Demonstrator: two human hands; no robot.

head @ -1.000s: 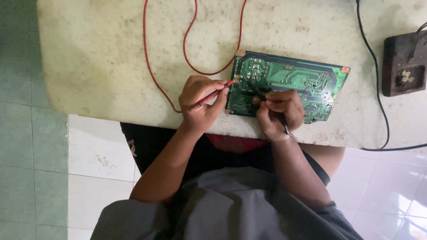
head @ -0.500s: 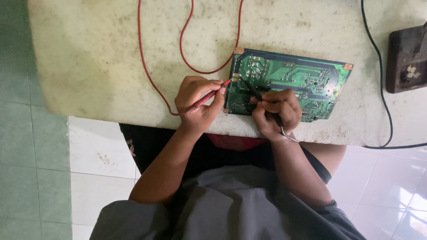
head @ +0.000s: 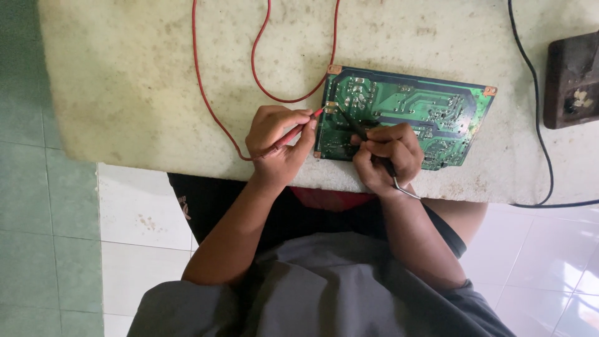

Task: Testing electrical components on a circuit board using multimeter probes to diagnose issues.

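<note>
Pale, stained worktop [head: 125,81] over tiled floor carries a green circuit board [head: 437,106] lying flat, solder side up, directly ahead of both hands, presumably so its joints can be reached. Left hand [head: 277,146] is closed pen-fashion on a red probe [head: 299,130], tip at the board's near-left edge, its red lead [head: 206,93] looping away across the worktop; right hand [head: 387,156] is closed likewise on a black probe [head: 352,123], angled to touch a point just beside the red tip. A dark box [head: 571,81] sits well off to the right.
</note>
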